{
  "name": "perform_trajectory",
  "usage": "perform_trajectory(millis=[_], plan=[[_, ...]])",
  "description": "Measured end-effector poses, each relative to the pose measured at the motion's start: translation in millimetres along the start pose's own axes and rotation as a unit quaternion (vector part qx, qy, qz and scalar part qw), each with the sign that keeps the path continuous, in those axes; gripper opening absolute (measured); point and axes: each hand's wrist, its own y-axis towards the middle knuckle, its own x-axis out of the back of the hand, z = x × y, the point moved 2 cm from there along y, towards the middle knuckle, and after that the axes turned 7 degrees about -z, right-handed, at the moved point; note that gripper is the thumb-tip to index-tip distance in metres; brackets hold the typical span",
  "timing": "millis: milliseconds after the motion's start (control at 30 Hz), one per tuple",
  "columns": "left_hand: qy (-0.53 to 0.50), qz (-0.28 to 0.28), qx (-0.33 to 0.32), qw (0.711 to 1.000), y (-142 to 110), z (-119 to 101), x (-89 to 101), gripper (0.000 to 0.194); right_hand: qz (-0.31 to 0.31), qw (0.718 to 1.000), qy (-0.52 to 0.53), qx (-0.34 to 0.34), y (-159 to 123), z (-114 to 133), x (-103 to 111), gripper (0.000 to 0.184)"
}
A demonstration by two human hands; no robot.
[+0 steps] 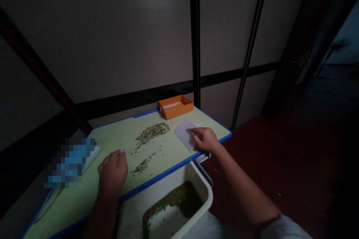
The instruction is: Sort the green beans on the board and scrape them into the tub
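My right hand point(206, 139) pinches the edge of a pale, stiff sheet like a card point(185, 135), which lies at the right side of the small table. My left hand point(113, 170) is at the table's left half, its fingers curled in; whether it holds anything cannot be seen. Between the hands, small greenish-brown grains lie in a larger pile point(153, 132) and a smaller patch point(141, 166), with a few strays around them. Below the table's front edge, a white tub point(209, 198) contains many more green grains point(187, 198), heaped along its far and right sides.
An orange open tray point(178, 111) stands at the table's back edge, with something whitish inside. A blurred-out blue item point(71, 162) and a cable lie at the left. The pale green tabletop point(168, 153) has a blue rim. Panelled doors point(134, 37) rise behind.
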Motion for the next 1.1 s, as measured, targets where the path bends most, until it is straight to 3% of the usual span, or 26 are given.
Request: perform_trajectory(millis=[100, 200, 267, 367, 433, 500, 567, 700, 767, 867, 1000, 1100], plan=[[-0.002, -0.010, -0.006, 1.000, -1.5, 0.6, -1.8, 0.042, -0.025, 0.998, 0.030, -0.038, 0.9, -11.9, 0.1, 0.043], [-0.006, -0.015, -0.004, 1.000, -2.8, -0.9, -1.6, 0.043, -0.100, 0.982, 0.136, -0.087, 1.5, -25.4, -0.2, 0.040], [-0.004, -0.018, -0.004, 1.000, -3.4, -2.6, -1.1, 0.046, -0.174, 0.949, 0.230, -0.128, 2.5, -36.2, 0.6, 0.039], [-0.002, -0.016, -0.002, 1.000, -3.9, -4.2, -1.0, 0.050, -0.272, 0.871, 0.343, -0.223, 3.9, -53.0, 1.4, 0.044], [-0.003, -0.017, 0.002, 1.000, -4.1, -4.1, -1.5, 0.050, -0.315, 0.819, 0.387, -0.284, 4.0, -59.9, 1.2, 0.052], [-0.007, -0.023, 0.002, 1.000, -4.1, -3.5, -2.4, 0.049, -0.329, 0.798, 0.401, -0.306, 3.8, -60.3, 1.8, 0.056], [-0.014, -0.028, -0.003, 1.000, -4.1, -2.7, -3.7, 0.048, -0.303, 0.824, 0.388, -0.282, 3.7, -54.6, 3.8, 0.054], [-0.019, -0.031, -0.005, 0.999, -4.0, -0.9, -7.2, 0.046, -0.178, 0.910, 0.327, -0.181, 4.0, -38.9, 7.0, 0.040], [-0.023, -0.038, -0.006, 0.999, -4.3, -0.8, -8.4, 0.044, -0.126, 0.932, 0.301, -0.159, 4.7, -36.2, 5.9, 0.037], [-0.026, -0.044, -0.014, 0.999, -5.8, -1.8, -9.1, 0.042, -0.096, 0.948, 0.261, -0.155, 7.0, -39.5, 2.2, 0.034], [-0.019, -0.043, -0.015, 0.999, -8.0, -3.2, -9.2, 0.043, -0.123, 0.958, 0.212, -0.151, 13.0, -45.7, -1.8, 0.032], [-0.012, -0.045, -0.019, 0.999, -9.1, -4.4, -8.8, 0.041, -0.132, 0.960, 0.205, -0.139, 20.9, -43.9, -6.5, 0.042]])
